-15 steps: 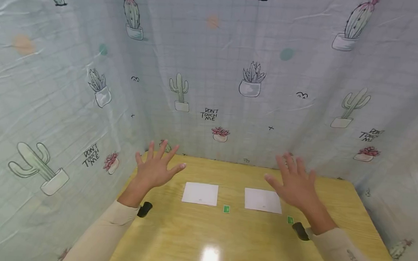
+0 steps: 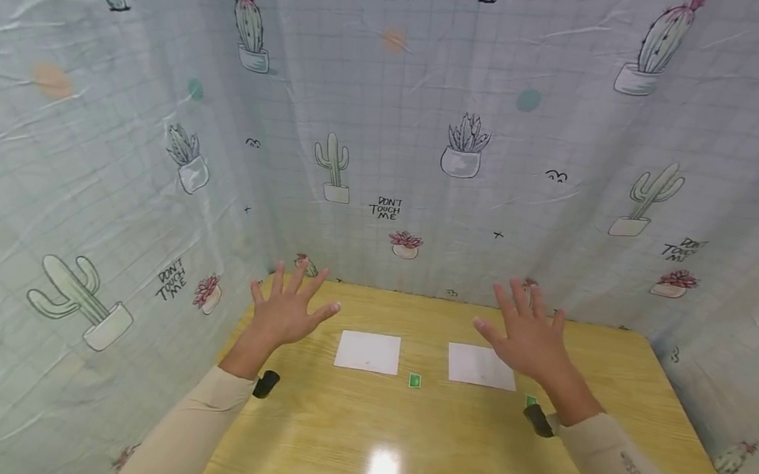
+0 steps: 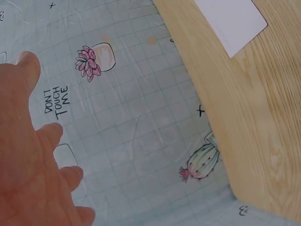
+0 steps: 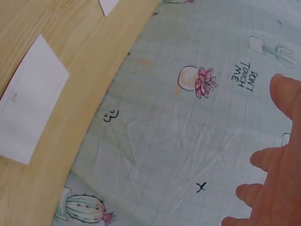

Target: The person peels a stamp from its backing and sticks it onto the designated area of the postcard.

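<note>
My left hand is held up over the left side of the table, fingers straight and spread, holding nothing. On the right, my right hand is raised the same way with spread fingers, and it overlaps a corner of the right white paper in the head view. Just right of the left hand lies another white paper, flat on the table. A small green square lies between the two papers. Beside the right wrist a second green square shows, partly hidden by the black wrist device.
The wooden table has a bright light reflection near its front. A cactus-print curtain hangs behind it and along both sides. Another black device sits at the left wrist.
My right hand has shifted slightly left, and its wrist device now covers part of the right green square. The left hand stays nearly still; the head view has shifted a little.
</note>
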Demonstrator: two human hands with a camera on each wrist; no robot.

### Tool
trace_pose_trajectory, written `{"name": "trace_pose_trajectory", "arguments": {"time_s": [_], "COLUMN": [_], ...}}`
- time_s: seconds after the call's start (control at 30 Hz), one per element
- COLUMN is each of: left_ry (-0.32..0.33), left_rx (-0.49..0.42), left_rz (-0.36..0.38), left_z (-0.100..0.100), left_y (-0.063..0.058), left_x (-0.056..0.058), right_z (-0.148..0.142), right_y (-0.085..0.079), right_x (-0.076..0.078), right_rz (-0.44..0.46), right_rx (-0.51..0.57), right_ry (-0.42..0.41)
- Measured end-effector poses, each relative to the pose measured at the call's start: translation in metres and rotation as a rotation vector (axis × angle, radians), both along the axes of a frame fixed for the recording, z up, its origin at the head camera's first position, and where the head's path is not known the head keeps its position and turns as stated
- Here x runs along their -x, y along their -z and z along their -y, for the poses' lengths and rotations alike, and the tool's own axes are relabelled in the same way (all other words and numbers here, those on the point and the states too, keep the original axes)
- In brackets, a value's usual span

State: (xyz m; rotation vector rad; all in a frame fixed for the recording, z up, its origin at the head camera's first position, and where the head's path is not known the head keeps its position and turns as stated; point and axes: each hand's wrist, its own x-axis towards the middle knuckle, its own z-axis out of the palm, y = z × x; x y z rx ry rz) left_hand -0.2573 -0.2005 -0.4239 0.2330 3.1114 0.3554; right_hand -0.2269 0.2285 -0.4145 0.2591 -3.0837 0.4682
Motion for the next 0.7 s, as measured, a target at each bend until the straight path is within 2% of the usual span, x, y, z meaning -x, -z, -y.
{"name": "trace_pose_trajectory", "arguments": {"time_s": [0.17, 0.43, 0.57, 0.7], "left_ry": [0.004, 0.012, 0.019, 0.013], "left_rx": [0.003, -0.003, 0.004, 0.013], "left_rz": [-0.005, -0.043, -0.025, -0.023], "left_z": [-0.002, -0.003, -0.004, -0.005], "left_y": [0.006, 0.016, 0.023, 0.025], "left_x": [0.0, -0.002, -0.001, 0.003], "right_z": [0.006, 0.013, 0.016, 0.018], "right_y": [-0.002, 0.005, 0.01, 0.012], "right_x": [-0.002, 0.001, 0.001, 0.003], "right_rz": [-0.008, -0.034, -0.028, -0.042], "right_rx": [0.015, 0.001, 0.007, 0.007], "right_ry": [-0.004, -0.015, -0.012, -0.009]}}
